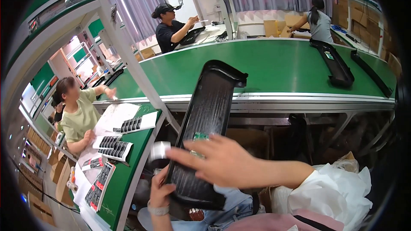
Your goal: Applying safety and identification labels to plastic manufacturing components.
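1. Black housing [207,109] slants through centre frame; the left hand [160,193] clasps its lower left edge.
2. Right hand [224,159] (motion-blurred) extends its fingers over the green circuit board [201,136]; cannot tell whether it grips anything.
3. Progress, as judged: board is placed inside the housing; fastening, and any work left, cannot be confirmed.
4. Containers: second housing [341,69], upper right, holds a small green board [329,55]; cardboard box [272,28], upper right of centre, contents unreadable.
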### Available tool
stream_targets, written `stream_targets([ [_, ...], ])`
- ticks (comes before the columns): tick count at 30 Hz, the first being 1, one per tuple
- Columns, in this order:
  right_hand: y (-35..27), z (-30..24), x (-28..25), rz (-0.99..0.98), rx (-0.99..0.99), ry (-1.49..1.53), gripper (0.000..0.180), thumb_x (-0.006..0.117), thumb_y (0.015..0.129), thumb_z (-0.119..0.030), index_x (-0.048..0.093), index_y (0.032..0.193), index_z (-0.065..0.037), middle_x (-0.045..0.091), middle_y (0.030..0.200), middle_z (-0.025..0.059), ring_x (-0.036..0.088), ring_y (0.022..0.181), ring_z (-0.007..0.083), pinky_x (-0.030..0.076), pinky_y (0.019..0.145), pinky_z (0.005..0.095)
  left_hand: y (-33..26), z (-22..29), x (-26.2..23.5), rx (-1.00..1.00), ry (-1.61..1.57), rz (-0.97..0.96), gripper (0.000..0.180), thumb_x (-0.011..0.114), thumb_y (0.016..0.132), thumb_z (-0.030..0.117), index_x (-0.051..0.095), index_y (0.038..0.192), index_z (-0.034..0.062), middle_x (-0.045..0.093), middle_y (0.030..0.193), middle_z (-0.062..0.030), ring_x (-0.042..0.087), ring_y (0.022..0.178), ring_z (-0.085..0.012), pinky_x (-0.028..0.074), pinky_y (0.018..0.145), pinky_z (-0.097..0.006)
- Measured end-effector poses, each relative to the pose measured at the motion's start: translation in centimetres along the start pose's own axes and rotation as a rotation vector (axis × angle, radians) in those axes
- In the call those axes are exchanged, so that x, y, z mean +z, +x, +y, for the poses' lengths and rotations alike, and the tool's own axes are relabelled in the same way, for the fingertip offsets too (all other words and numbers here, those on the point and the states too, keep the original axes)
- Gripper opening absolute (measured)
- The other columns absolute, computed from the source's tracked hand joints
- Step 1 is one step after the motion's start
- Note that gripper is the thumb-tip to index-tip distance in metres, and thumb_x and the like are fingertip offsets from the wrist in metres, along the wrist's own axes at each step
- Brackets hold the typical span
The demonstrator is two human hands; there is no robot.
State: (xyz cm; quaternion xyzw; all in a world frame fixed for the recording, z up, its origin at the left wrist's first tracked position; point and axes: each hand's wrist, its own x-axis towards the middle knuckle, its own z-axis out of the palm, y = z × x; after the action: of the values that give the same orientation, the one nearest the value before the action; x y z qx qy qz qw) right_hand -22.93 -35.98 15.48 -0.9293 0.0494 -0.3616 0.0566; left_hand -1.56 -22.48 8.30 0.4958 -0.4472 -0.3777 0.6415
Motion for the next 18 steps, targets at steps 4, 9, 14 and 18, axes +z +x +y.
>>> stream_targets([
  [4, 3.4, 3.9, 0.7, 0.082, -0.232, -0.261, 0.080, 0.063, 0.081, -0.009, 0.029, 0.151, -0.022, 0.056, 0.118, 0.0126, 0.052, 0.124, 0.0264, 0.037, 0.101, 0.0557, -7.3, 1.4, -6.1, -0.084, -0.119, 0.169, 0.081, 0.068, 0.056, 0.014, 0.051, 0.130, -0.0137, 0.059, 0.127, -0.0233, 0.056, 0.121, -0.0275, 0.038, 0.107, -0.036],
  [9, 5.8, 4.5, 2.8, 0.083, -0.355, -0.307, 0.061, 0.055, 0.087, -0.012, 0.044, 0.144, -0.027, 0.060, 0.122, 0.0072, 0.058, 0.118, 0.0210, 0.036, 0.106, 0.0551, -13.6, 4.1, -7.5, -0.049, -0.125, 0.352, 0.081, 0.061, 0.054, 0.029, 0.055, 0.123, -0.0127, 0.063, 0.117, -0.0251, 0.063, 0.103, -0.0325, 0.048, 0.095, -0.038],
  [14, 6.7, 1.6, 4.1, -0.206, -0.325, -0.254, 0.059, 0.058, 0.081, -0.012, 0.050, 0.139, -0.014, 0.064, 0.086, 0.0028, 0.067, 0.085, 0.0163, 0.054, 0.078, 0.0300, -17.6, 6.0, -12.0, -0.100, 0.382, 0.061, 0.074, 0.066, 0.058, 0.018, 0.057, 0.124, -0.0128, 0.064, 0.121, -0.0214, 0.060, 0.115, -0.0262, 0.041, 0.103, -0.035],
  [18, 6.1, 3.3, 12.8, 0.349, -0.535, -0.144, 0.055, 0.065, 0.073, -0.010, 0.060, 0.128, -0.011, 0.060, 0.081, 0.0025, 0.065, 0.077, 0.0172, 0.054, 0.064, 0.0273, -17.3, 4.3, -14.3, -0.007, 0.662, 0.397, 0.060, 0.066, 0.065, 0.020, 0.063, 0.120, -0.0044, 0.067, 0.115, -0.0148, 0.063, 0.110, -0.0245, 0.043, 0.100, -0.033],
])
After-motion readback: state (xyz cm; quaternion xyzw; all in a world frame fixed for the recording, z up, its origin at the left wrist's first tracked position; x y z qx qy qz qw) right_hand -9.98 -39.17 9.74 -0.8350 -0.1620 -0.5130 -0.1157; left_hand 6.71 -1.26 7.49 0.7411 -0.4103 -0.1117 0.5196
